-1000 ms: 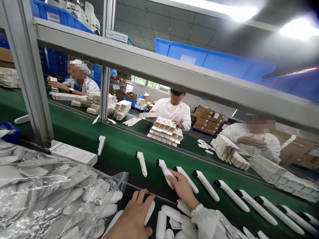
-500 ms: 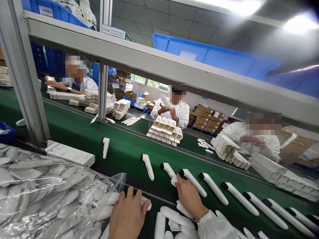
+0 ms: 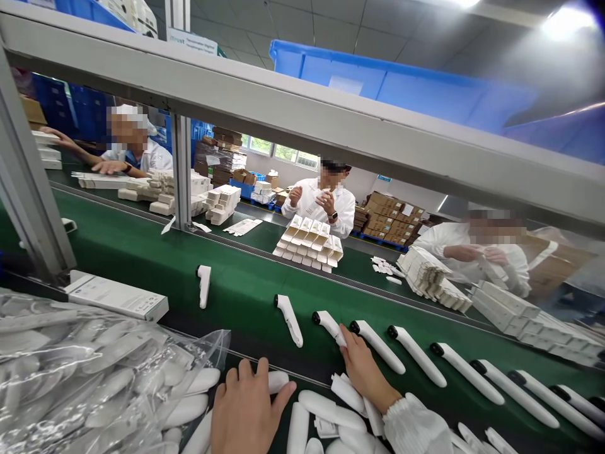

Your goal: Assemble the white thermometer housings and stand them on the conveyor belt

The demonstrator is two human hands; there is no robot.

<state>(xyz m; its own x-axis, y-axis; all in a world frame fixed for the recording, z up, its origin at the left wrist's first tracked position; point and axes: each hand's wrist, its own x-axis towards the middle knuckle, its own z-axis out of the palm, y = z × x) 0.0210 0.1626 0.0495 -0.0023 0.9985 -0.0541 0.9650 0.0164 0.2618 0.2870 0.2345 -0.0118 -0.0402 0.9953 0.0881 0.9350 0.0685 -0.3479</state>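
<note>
White handheld devices with black tips lie in a slanting row on the green belt (image 3: 236,277). My right hand (image 3: 366,366) has its fingers closed on the lower end of one white device (image 3: 329,323), next to another device (image 3: 378,345) on its right. Near the bottom middle, my left hand (image 3: 248,407) rests palm down with the fingers apart, over loose white plastic parts; a white piece (image 3: 278,381) shows between its index finger and thumb. Its palm hides what lies beneath. More loose white parts (image 3: 326,410) are heaped between the two hands.
A clear plastic bag (image 3: 94,378) of white parts fills the lower left, with a white box (image 3: 118,296) behind it. A metal frame (image 3: 283,107) crosses above. Beyond the belt, several people in white work beside stacked white cartons (image 3: 309,239).
The view has shifted slightly. My right hand has closed on the device, and the piece at its lower end now looks in line with the body. My left hand stays over the parts.
</note>
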